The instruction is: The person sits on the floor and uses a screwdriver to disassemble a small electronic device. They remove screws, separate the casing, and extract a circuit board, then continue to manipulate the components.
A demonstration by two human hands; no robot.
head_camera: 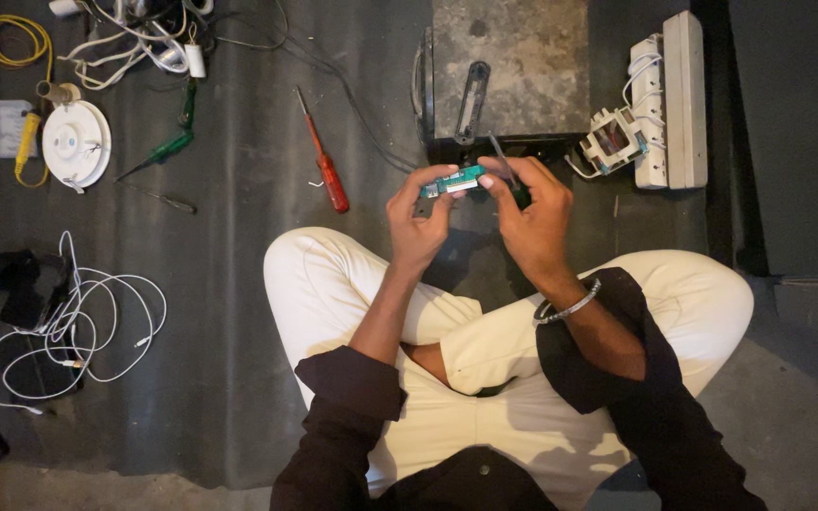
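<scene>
Two hands meet over a dark floor mat [239, 312], above the crossed legs in pale trousers [494, 350] of a seated person. Just beyond the hands, toward the mat's far edge, stands a grey metal box [513, 66] with a handle on top; right of it lies a white power strip [684, 95] with an opened white part [613, 137] beside it. Further left on the mat lie a red-handled screwdriver [326, 166] and a green-handled one [163, 151]; a round white fitting [76, 142] sits near the far left corner.

Between the hands is a small green circuit board [454, 181], its long axis running left to right. The left hand [418, 222] pinches its left end, fingers closed on it. The right hand [532, 213] is closed around a thin dark tool [502, 159] slanting down onto the board's right end.
</scene>
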